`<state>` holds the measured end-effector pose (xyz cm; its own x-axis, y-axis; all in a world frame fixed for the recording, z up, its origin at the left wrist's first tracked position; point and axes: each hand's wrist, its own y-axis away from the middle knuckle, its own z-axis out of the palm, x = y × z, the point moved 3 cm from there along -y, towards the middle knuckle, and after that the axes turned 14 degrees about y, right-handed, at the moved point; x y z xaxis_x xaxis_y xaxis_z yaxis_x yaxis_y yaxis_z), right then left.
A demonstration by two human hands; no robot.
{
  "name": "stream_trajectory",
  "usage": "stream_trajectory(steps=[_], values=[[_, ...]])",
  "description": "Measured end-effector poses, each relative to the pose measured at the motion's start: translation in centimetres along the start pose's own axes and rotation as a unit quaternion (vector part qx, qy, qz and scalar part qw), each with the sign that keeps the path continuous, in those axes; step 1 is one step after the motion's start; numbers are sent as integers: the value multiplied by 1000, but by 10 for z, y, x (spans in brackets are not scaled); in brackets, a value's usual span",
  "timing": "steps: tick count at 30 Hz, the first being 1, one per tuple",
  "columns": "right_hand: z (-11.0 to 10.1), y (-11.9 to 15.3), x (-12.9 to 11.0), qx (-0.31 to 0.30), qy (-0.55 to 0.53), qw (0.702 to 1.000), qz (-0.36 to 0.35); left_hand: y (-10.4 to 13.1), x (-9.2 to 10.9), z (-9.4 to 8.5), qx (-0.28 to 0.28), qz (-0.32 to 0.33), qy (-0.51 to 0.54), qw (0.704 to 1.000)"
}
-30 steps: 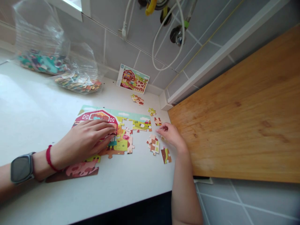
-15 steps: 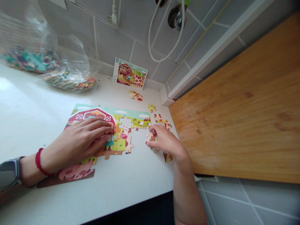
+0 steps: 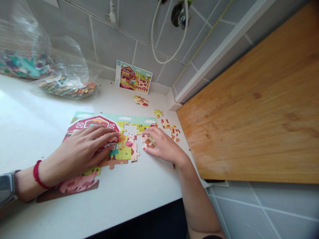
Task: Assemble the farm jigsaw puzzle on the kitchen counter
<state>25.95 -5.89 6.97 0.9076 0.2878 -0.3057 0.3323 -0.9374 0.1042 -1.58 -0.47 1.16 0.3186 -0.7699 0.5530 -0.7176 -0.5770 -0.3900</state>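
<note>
My left hand lies over the partly joined farm jigsaw puzzle, fingers stretched out and covering part of the red barn. To the right, my right hand grips some brown-and-white puzzle pieces between thumb and fingers, just beside the cow's head at the puzzle's right part. These pieces sit right under the sheep-field strip, apart from the cow section by a small gap. A notch shows in the puzzle above the cow's head.
Loose puzzle pieces lie near the wall, with more cow-patterned pieces beside the wooden board. A picture card leans on the tiles. Plastic bags of pieces stand at the back left. A white cable hangs above.
My right hand has slid left with the brown-and-white pieces, bringing them near the cow section. My left hand stays on the puzzle. The view has shifted slightly.
</note>
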Motion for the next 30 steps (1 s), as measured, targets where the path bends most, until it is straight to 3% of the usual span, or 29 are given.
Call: stream_trajectory(steps=[3,6,8,10,14,23,27,30], values=[[-14,4,25,58,18,994,89,0,1,-1,-14,-1,-9,1000],[-25,10,62,141,62,963,219,0,0,-1,-6,5,-6,1000],[-21,14,86,109,98,944,295,1,-2,0,-1,8,-5,1000],[-14,16,101,61,123,934,329,2,-4,2,-1,12,-10,1000],[-7,15,111,41,138,936,321,3,-6,3,-11,20,-22,999],[0,-7,99,111,94,956,254,1,-5,1,-8,26,-14,1000],[-7,-6,97,112,76,956,262,-1,-3,-1,-4,33,-16,999],[-15,3,86,77,61,965,243,-2,0,-3,-14,34,-19,999]])
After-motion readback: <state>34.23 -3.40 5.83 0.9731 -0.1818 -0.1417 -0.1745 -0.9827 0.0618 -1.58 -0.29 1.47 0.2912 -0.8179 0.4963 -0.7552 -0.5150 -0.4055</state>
